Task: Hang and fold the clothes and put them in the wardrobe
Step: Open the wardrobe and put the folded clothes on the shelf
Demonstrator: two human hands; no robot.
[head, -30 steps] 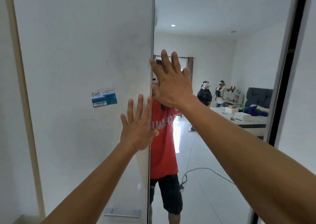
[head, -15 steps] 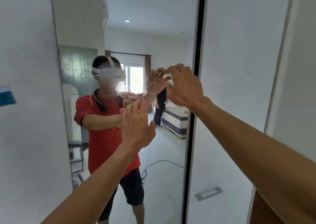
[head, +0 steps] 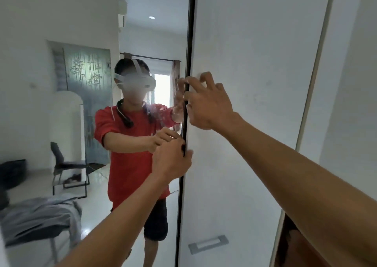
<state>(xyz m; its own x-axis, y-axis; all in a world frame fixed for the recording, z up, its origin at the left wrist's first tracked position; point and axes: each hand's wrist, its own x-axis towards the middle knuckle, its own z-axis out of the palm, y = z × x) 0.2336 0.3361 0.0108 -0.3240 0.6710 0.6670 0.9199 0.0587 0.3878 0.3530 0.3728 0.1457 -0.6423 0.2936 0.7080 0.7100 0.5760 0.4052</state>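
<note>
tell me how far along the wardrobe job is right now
Done: nothing visibly put away. In hand: the left hand and right hand both grip the dark edge between the mirror door and the white door. Left: grey clothes, reflected in the mirror, lie unfolded; hanging and folding remain.

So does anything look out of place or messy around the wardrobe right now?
Little stands out. In the mirrored door, grey clothes lie crumpled, unfolded, on a low surface. Both hands, left hand and right hand, grip that door's dark edge. Nothing looks damaged.
</note>
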